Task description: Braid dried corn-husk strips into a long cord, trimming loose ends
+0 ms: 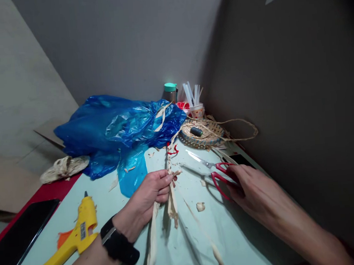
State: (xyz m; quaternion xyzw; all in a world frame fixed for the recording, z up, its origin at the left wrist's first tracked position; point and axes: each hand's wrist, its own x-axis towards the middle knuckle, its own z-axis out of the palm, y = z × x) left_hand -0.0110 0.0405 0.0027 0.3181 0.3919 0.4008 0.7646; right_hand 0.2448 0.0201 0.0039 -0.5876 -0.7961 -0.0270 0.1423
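The left hand (153, 187) is in front of the blue bag (93, 120), pinching the braided strip (168, 158) between its fingers. Beyond these fingers the strip goes up beside the bag's right edge; loose strands (153, 236) hang on the near side. The right hand (245, 184), farther right of the bag, grips the scissors (209, 164), whose blades stand apart.

The scissors (210, 165) had red handles and silvery blades; the fibre strips (172, 202) were pale cream. The counter (228, 234) was light mint with a red edge. The plastic bag (97, 126) was blue, the glue gun (86, 221) yellow, and the woven basket (189, 139) tan flecked with blue.
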